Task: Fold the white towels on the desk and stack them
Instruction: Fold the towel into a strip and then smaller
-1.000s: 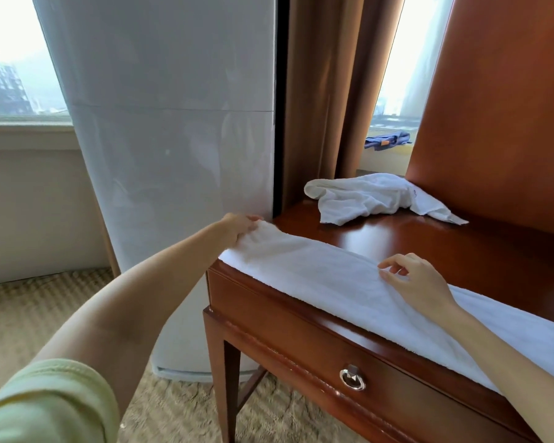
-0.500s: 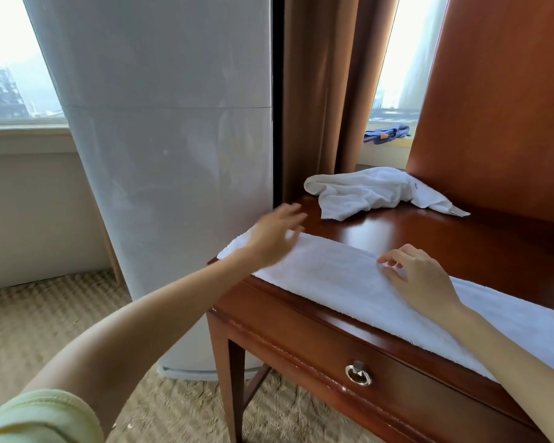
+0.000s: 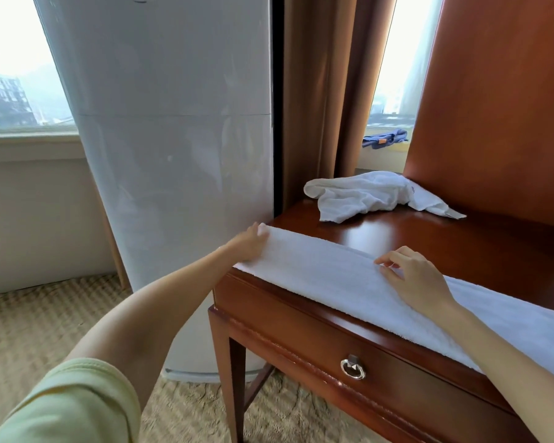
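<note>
- since half a second ago my left hand [image 3: 249,243] has come back down from the air onto the left end of the long towel [image 3: 327,279]; the right hand [image 3: 419,281] has stayed where it was.
- the left hand's fingers [image 3: 260,229] lie along the towel's short end, reaching its far corner; from this angle i cannot tell whether they pinch the cloth or only touch it.
- the right hand rests on the middle of the long towel, fingers [image 3: 385,261] bent and spread a little, their tips pressing at the towel's far edge, not wrapped round anything.
- the long towel lies flat as a narrow strip along the front edge of the desk [image 3: 435,241], running from the left corner off to the right of view.
- a crumpled towel [image 3: 368,198] sits unfolded at the back of the desk, well apart from the strip.
- a ring drawer pull [image 3: 352,369] hangs on the desk front below the strip.
- a white cabinet [image 3: 173,161] stands just left of the desk, with a brown curtain [image 3: 320,91] behind.
- a blue cloth [image 3: 386,139] lies on the window sill beyond.
</note>
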`<state>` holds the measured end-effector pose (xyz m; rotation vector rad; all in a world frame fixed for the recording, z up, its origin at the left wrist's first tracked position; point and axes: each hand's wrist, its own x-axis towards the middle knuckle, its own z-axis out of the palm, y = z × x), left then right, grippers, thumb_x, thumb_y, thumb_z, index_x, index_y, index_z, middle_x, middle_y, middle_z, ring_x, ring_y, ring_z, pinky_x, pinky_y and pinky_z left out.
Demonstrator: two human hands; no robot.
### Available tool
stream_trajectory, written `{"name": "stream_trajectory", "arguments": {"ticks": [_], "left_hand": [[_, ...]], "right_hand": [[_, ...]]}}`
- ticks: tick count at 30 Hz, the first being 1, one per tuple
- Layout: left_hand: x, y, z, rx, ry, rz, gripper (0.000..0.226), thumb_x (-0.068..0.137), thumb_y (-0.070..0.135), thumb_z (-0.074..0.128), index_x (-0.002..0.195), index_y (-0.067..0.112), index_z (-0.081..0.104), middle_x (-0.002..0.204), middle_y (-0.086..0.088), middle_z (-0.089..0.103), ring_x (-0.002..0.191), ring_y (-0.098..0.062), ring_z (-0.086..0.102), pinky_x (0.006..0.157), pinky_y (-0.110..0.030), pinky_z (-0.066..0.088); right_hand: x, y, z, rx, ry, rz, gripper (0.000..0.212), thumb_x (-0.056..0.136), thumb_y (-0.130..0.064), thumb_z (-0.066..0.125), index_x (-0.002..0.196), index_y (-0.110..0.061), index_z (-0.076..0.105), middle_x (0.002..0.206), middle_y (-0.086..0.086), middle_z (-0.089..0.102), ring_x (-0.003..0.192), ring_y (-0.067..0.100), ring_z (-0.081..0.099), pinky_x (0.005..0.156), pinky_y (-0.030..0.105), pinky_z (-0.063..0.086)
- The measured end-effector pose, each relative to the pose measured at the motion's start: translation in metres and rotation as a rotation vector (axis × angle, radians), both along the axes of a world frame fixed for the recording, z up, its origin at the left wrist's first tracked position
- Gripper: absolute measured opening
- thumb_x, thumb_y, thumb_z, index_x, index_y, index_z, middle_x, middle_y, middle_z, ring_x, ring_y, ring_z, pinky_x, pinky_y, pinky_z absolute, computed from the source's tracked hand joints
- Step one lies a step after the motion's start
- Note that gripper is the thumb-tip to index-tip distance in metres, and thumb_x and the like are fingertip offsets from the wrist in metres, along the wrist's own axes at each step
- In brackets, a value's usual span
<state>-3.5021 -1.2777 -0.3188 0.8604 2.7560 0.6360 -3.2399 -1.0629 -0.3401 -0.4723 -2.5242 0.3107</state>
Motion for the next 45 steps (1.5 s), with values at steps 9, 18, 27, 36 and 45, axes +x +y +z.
{"name": "stream_trajectory", "arguments": {"ticks": [9,18,27,36,45], "left_hand": [[-0.018,-0.018,0.031,0.154,-0.250,0.274,0.048,0.087,0.023,0.068,0.128,0.003,0.053,0.123,-0.013,0.056,0.114,-0.030,0.054,0.086,-0.031,0.044],[-0.021,-0.030,0.024,0.365,-0.198,0.188,0.040,0.083,0.024,0.075,0.120,0.016,0.061,0.116,-0.003,0.055,0.102,-0.021,0.052,0.084,-0.028,0.044],[0.000,-0.023,0.018,-0.062,0.389,0.104,0.047,0.092,0.032,0.061,0.134,0.014,0.046,0.131,-0.012,0.049,0.116,-0.030,0.052,0.093,-0.037,0.043],[0.106,0.070,-0.003,-0.103,0.309,-0.654,0.051,0.106,0.035,0.024,0.154,0.019,0.017,0.162,0.000,0.009,0.149,-0.015,0.002,0.119,-0.040,0.005],[0.074,0.057,-0.016,-0.236,0.298,-0.430,0.053,0.105,0.043,0.017,0.155,0.027,0.008,0.163,0.001,0.002,0.149,-0.018,0.000,0.120,-0.038,0.005]], "right_hand": [[-0.001,0.001,-0.001,-0.001,0.008,-0.008,0.014,0.094,-0.016,0.060,0.103,-0.017,0.071,0.093,-0.002,0.059,0.084,0.013,0.051,0.070,0.025,0.036],[0.000,0.000,0.000,-0.015,0.005,0.002,0.014,0.093,-0.016,0.061,0.103,-0.017,0.071,0.093,-0.001,0.060,0.088,0.017,0.055,0.072,0.028,0.041],[0.000,-0.002,0.001,-0.002,0.007,0.000,0.014,0.093,-0.014,0.061,0.102,-0.016,0.071,0.093,0.001,0.061,0.089,0.019,0.057,0.072,0.028,0.041],[-0.008,-0.032,0.012,0.176,-0.192,-0.004,0.031,0.099,-0.019,0.044,0.125,-0.025,0.060,0.129,-0.004,0.055,0.119,0.017,0.051,0.096,0.030,0.037],[0.113,0.022,0.013,-0.137,-0.503,-0.029,0.056,0.101,-0.054,0.026,0.153,-0.036,0.017,0.162,-0.012,0.005,0.148,0.003,0.001,0.117,0.024,0.000]]}}
